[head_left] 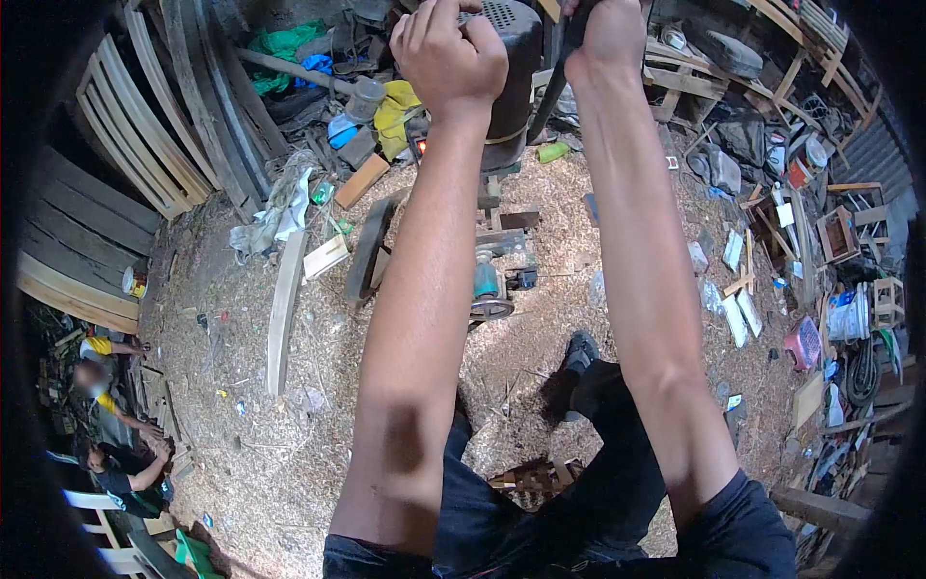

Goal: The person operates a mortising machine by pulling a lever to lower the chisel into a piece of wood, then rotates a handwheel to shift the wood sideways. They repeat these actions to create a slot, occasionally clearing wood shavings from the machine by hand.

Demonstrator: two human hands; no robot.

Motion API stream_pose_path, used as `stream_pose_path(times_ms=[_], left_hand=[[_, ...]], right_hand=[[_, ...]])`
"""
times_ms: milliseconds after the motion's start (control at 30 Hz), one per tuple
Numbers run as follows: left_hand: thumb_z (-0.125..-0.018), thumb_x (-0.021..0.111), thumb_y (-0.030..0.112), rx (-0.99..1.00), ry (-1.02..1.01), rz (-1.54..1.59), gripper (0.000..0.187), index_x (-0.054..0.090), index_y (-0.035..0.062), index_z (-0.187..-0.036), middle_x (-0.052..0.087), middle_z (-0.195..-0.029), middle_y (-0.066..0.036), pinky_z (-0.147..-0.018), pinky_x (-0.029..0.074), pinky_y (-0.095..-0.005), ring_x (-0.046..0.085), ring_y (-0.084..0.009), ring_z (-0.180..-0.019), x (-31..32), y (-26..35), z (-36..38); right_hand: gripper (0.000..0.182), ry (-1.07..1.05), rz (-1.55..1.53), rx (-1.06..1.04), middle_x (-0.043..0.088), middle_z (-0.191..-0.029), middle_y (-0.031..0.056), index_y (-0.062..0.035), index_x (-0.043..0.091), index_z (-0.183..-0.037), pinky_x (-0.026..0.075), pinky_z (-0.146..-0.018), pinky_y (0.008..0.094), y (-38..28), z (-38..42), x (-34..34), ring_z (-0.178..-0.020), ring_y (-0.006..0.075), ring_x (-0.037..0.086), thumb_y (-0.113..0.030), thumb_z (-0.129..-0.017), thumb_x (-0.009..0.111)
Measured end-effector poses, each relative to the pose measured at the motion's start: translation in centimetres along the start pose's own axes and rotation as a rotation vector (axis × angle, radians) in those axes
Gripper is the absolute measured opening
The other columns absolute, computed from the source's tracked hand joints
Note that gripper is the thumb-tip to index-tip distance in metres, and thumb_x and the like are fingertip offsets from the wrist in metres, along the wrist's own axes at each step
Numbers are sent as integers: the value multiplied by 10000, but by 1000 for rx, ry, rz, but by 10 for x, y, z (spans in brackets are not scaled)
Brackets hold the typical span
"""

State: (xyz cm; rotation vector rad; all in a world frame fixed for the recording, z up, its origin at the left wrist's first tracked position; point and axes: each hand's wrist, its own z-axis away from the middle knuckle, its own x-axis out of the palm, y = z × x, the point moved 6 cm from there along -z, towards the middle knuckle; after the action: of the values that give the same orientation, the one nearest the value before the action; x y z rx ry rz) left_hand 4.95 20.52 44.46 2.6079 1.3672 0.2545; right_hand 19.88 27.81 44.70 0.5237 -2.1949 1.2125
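Note:
My left hand (451, 56) is raised at the top edge with its fingers curled closed, beside the dark motor housing (511, 87) of a standing machine. What it holds, if anything, I cannot make out. To the right of the housing, my right hand (614, 37) is closed around a dark bar (552, 104) that slants down along the machine; the frame edge cuts off part of this hand. Lower on the machine are a metal bed (502, 243), a green part (485, 280) and a round handwheel (491, 310).
Wood shavings cover the floor (318, 463). A curved board (286, 314) and an orange-brown block (363, 181) lie left of the machine. Long planks (145, 125) lean at upper left. Two people (116, 425) are at far left. A pink basket (803, 343) sits among clutter at right.

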Motion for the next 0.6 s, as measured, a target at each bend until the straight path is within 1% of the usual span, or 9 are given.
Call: stream_pose_path(times_ms=[67, 267, 367, 400, 467, 500, 533, 567, 600], left_hand=[[-776, 481, 112, 7, 2, 13, 156, 591, 2, -758, 625, -785, -167, -764, 456, -425, 578, -362, -750, -1, 0, 1], [-773, 480, 112, 8, 15, 10, 160, 590, -2, -748, 627, -781, -166, -742, 458, -408, 585, -358, -745, -1, -1, 2], [-771, 477, 112, 2, 8, 32, 161, 590, 0, -744, 625, -776, -165, -741, 456, -411, 586, -354, -741, -1, -2, 4], [-756, 473, 113, 17, 21, 31, 168, 617, 28, -745, 638, -783, -144, -757, 454, -411, 594, -344, -754, 1, -4, 6], [-725, 463, 116, 47, 43, 26, 210, 670, 85, -745, 664, -797, -103, -789, 450, -409, 611, -325, -781, 4, -12, 14], [-726, 463, 116, 52, 49, 27, 212, 672, 88, -745, 665, -798, -99, -791, 450, -405, 613, -322, -782, 5, -14, 15], [-727, 462, 116, 56, 58, 27, 213, 674, 92, -744, 666, -798, -94, -792, 450, -401, 614, -318, -782, 5, -14, 15], [-728, 462, 116, 58, 65, 28, 215, 676, 96, -744, 667, -798, -89, -794, 449, -397, 615, -315, -782, 5, -15, 16], [-741, 466, 115, 40, 40, 25, 188, 647, 65, -739, 652, -787, -114, -775, 451, -402, 605, -327, -766, 4, -12, 13]], right_hand=[[267, -26, -38, 0, 486, -668, -36, -86, 639, -939, 344, -569, 218, -1, 10, -4, -587, 83, 447, -307, -941, 489], [258, -61, -111, -60, 524, -709, -7, -36, 601, -939, 380, -606, 223, -4, 25, -15, -639, 94, 480, -265, -943, 483], [237, -109, -182, -91, 537, -728, 6, -33, 590, -920, 392, -623, 225, -3, 34, -22, -663, 107, 494, -239, -938, 474], [210, -97, -220, -79, 536, -739, 10, -36, 579, -909, 395, -625, 227, -4, 39, -23, -671, 118, 497, -215, -933, 471], [244, -87, -190, -104, 531, -738, 16, -42, 572, -902, 385, -626, 218, -10, 53, -24, -673, 102, 482, -255, -956, 466], [263, -81, -174, -117, 529, -737, 19, -45, 568, -898, 380, -626, 214, -12, 57, -25, -674, 94, 475, -276, -968, 463], [392, -219, -45, -97, 554, -875, 92, -16, 538, -868, 410, -817, 348, -8, 52, -31, -897, 203, 518, -407, -887, 511], [396, -195, -66, -103, 576, -853, 94, 0, 566, -859, 416, -796, 346, 0, 49, -44, -867, 204, 538, -393, -885, 529], [400, -174, -87, -108, 597, -831, 96, 16, 594, -849, 421, -774, 345, -2, 55, -44, -837, 205, 557, -379, -883, 547]])
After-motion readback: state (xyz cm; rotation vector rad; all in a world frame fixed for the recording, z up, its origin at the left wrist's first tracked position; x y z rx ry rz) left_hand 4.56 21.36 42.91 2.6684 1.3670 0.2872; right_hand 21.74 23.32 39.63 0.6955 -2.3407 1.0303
